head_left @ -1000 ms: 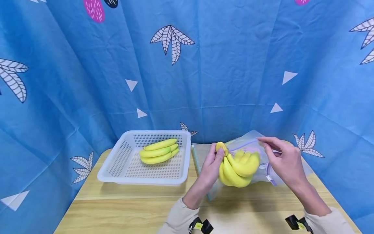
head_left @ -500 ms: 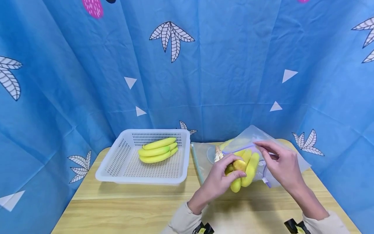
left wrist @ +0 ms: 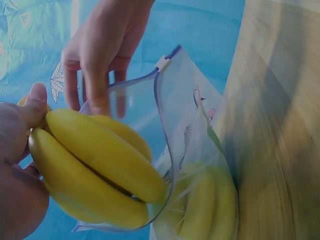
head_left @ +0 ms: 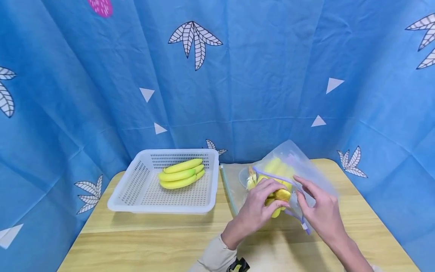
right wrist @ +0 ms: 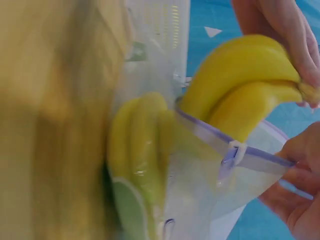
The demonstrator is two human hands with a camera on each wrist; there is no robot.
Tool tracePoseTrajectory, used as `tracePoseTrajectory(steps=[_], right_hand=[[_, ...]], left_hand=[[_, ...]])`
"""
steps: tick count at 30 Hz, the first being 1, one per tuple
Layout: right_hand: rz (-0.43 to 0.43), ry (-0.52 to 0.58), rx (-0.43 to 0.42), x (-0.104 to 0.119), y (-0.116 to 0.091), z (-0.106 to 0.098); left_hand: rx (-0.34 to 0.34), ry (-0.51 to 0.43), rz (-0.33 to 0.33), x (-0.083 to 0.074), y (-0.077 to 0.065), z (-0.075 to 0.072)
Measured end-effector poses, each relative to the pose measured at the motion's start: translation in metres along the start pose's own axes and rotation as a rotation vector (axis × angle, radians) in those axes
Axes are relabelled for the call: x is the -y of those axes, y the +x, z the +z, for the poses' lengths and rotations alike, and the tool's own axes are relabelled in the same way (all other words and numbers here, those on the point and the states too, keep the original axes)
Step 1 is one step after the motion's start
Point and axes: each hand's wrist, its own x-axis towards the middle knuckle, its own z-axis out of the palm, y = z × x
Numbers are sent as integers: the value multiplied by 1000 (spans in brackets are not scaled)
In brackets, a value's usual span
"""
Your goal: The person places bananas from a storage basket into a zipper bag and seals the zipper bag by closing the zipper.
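Left hand (head_left: 253, 209) is sensibly gripping a curved, probably firm yellow banana bunch (left wrist: 110, 150) by its stem (head_left: 282, 195), right hand (head_left: 321, 211) pinching a clear purple-edged plastic bag (right wrist: 192, 200)

A small curtained-off corner with a work table is shown; whether it is set within a home, a studio or some other room cannot be told. The wooden table (head_left: 146, 245) is enclosed beyond its far, left and right edges by blue cloth (head_left: 272, 75), printed with leaves and white triangles, by which any room behind is hidden. Household goods are seen on it: a white plastic basket (head_left: 159, 208) by the far left corner and a clear zip bag (head_left: 316, 173) towards the far right corner.
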Motion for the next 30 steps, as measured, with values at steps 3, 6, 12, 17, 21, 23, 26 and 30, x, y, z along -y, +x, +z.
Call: tracePoseTrajectory(steps=[3,6,12,17,21,23,26,30], right_hand=[[30,-81,-8,2,-13,2],[79,-155,2,3,-25,4],[85,-208,-101,-3,-24,3],[39,-190,-147,-5,-10,1],[46,-175,-135,-4,-5,1],[45,-170,-129,-3,-4,1],[33,-164,-127,-3,-3,0],[-5,-172,-117,-1,1,0]], left_hand=[[-30,33,15,2,0,1],[-33,88,35,3,-1,0],[23,299,66,5,-5,0],[72,313,3,4,-8,4],[101,222,-76,5,-12,7],[99,164,-103,7,-13,7],[73,105,-91,10,-15,7],[17,115,-36,12,-15,6]])
